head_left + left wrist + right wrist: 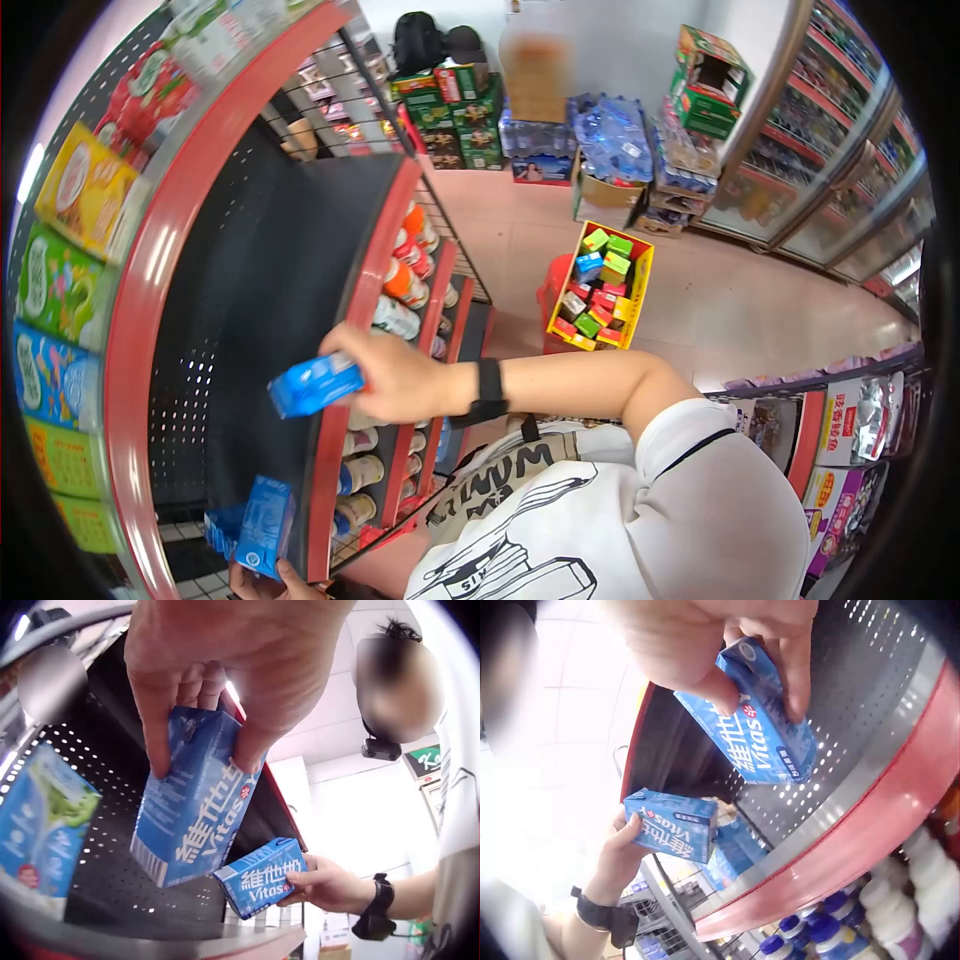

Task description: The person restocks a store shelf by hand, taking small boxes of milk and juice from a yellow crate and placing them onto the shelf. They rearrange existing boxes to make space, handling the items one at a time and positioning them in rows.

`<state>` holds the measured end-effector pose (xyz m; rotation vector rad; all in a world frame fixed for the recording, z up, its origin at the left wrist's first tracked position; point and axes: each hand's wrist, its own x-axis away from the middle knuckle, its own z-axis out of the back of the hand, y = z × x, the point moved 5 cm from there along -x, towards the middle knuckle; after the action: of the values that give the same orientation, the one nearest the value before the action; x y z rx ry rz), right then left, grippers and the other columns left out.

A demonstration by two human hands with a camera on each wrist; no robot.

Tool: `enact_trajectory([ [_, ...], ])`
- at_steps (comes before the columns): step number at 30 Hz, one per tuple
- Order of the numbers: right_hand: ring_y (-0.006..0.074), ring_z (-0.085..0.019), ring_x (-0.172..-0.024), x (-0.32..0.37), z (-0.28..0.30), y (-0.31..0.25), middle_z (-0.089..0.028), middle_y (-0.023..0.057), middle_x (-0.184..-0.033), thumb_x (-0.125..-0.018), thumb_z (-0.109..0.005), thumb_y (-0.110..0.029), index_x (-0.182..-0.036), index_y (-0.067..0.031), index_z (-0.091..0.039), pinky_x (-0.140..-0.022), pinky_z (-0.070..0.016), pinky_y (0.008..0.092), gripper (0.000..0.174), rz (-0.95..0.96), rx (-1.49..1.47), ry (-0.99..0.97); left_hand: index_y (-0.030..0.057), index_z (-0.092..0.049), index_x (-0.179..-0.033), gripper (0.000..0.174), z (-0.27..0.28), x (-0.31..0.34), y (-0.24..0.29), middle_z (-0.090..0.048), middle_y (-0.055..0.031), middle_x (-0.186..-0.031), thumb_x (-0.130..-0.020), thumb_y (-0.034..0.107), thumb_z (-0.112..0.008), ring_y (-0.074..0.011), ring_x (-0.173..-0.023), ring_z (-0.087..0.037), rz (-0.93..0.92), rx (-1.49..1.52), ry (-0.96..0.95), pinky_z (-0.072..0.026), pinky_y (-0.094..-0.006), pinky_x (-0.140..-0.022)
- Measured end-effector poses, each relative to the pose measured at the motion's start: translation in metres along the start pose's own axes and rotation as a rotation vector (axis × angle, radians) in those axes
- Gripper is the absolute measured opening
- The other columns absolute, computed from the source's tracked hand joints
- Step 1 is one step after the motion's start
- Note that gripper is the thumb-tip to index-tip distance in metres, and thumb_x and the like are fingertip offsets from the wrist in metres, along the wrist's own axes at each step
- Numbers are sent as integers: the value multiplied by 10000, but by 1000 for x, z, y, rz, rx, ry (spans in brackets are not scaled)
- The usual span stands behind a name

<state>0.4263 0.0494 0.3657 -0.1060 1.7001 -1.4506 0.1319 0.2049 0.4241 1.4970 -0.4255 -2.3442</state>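
Note:
My right hand grips a small blue drink carton over the black shelf, fingers on one side and thumb on the other. At the shelf's near end, low in the head view, my left hand holds a second blue carton upright. Its thumb and fingers pinch that carton's sides in the left wrist view, where white "Vitas..." lettering shows on the carton. Beside the left hand, more blue cartons stand on the shelf end.
A red shelf edge runs along the front, with bottles on racks below. Colourful packs line the upper shelf. A yellow basket of small cartons stands on the floor side. Stacked boxes and glass-door fridges are behind.

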Motion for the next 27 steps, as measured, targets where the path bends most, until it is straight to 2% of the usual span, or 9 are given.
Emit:
enact_trajectory([
  [3, 152, -597, -832, 28, 80, 15, -582, 72, -880, -744, -676, -43, -1056, -58, -457, -723, -469, 304, 382, -72, 139, 178, -24, -458, -1179, 495, -63, -2, -2, -526, -125, -1078, -740, 37, -678, -201, -982, -531, 155, 297, -294, -438, -316, -852],
  [4, 135, -593, -837, 41, 105, 29, -583, 66, -899, -748, -686, -49, -1062, -56, -459, -725, -477, 291, 388, -146, 163, 224, -23, -451, -1183, 534, -95, -4, 20, -527, -122, -1080, -743, 141, -704, -200, -986, -531, 134, 368, -369, -438, -320, -855],
  [5, 126, -587, -842, 57, 129, 38, -581, 68, -917, -746, -696, -53, -1067, -54, -465, -729, -483, 285, 395, -241, 167, 250, -36, -459, -1111, 482, -126, -4, 37, -545, -161, -1058, -699, 39, -698, -212, -935, -551, 204, 456, -428, -445, -329, -840],
  [12, 176, -627, -839, 193, 268, 81, -605, 100, -868, -742, -742, -122, -998, -61, -473, -718, -494, 311, 376, -639, 532, 525, 34, -552, -1023, 427, -306, 24, 100, -594, -67, -916, -656, 41, -769, -143, -855, -588, 174, 378, -913, -490, -259, -691],
  [13, 221, -636, -828, 212, 281, 87, -607, 121, -855, -727, -748, -131, -993, -61, -475, -714, -493, 330, 387, -640, 640, 562, 31, -552, -1005, 413, -336, 38, 103, -595, -65, -911, -654, 45, -770, -133, -809, -584, 306, 546, -945, -482, -245, -654],
  [15, 267, -634, -813, 251, 306, 101, -610, 144, -864, -718, -750, -136, -979, -57, -478, -701, -489, 345, 385, -800, 656, 585, 26, -553, -977, 380, -385, 59, 119, -598, -62, -894, -660, 44, -762, -121, -758, -578, 103, 501, -1034, -475, -236, -627],
  [17, 291, -631, -816, 279, 325, 111, -609, 155, -863, -717, -746, -131, -971, -53, -478, -697, -487, 352, 377, -846, 678, 601, 23, -561, -950, 350, -427, 79, 148, -605, -66, -864, -663, 63, -758, -126, -716, -573, 290, 660, -1098, -473, -252, -627],
  [23, 339, -627, -816, 326, 358, 154, -611, 180, -842, -726, -713, -104, -951, -41, -485, -680, -488, 378, 327, -957, 735, 612, 6, -571, -877, 331, -538, 162, 189, -621, -148, -836, -614, 106, -745, -277, -771, -624, 56, 509, -1349, -490, -342, -690],
  [27, 359, -616, -828, 336, 364, 192, -613, 176, -863, -691, -713, -97, -978, -60, -502, -694, -494, 402, 358, -1094, 622, 592, 25, -578, -839, 287, -584, 211, 212, -624, -158, -792, -615, 106, -738, -297, -749, -626, -52, 430, -1465, -492, -355, -674],
])
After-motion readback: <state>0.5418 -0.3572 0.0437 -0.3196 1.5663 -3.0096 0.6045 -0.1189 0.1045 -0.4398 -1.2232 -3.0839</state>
